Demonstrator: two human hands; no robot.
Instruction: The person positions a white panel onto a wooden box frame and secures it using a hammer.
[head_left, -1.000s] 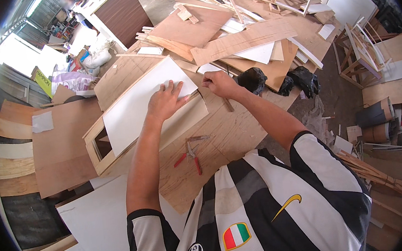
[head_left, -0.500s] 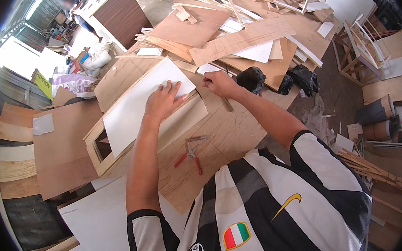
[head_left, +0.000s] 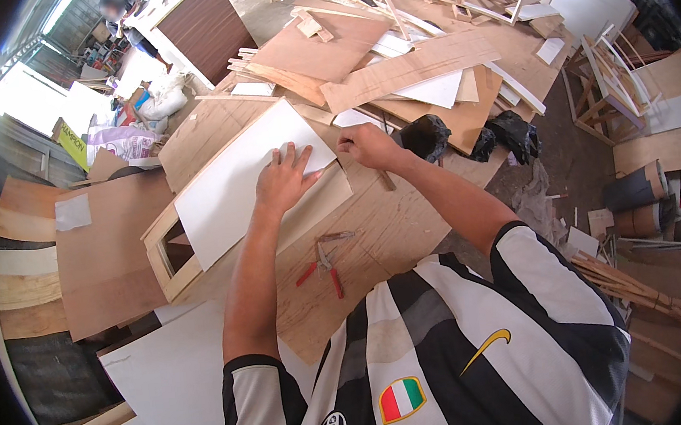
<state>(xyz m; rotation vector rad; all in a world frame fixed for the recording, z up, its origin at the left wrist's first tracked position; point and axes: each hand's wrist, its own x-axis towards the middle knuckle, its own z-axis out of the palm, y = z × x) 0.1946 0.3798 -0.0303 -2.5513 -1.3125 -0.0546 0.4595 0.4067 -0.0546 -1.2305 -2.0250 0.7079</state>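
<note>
My left hand [head_left: 284, 180] lies flat with its fingers apart on a white panel [head_left: 232, 181]. The panel rests on a long, low wooden frame [head_left: 168, 264], whose open left end shows beyond it. Close to the panel's right end, my right hand [head_left: 369, 147] is closed, thumb and fingers together; what they hold, if anything, is hidden. A wooden stick or handle [head_left: 387, 180] shows partly beneath my right forearm. Nearer to me on the plywood worktop [head_left: 383, 237] lie red-handled pliers [head_left: 328, 268], spread apart, beside another small tool [head_left: 336, 235].
Behind the frame are piled wood strips and boards [head_left: 413, 68]. Black plastic bags [head_left: 513, 134] sit at the worktop's right edge. Large sheets [head_left: 113, 256] lean at left. Wooden frames [head_left: 602, 96] stand at right. Two people are in the background, one at far left [head_left: 126, 29].
The white panel has shifted slightly right and toward me over the frame, with my left hand moving right on it. My right hand has moved a little left and down.
</note>
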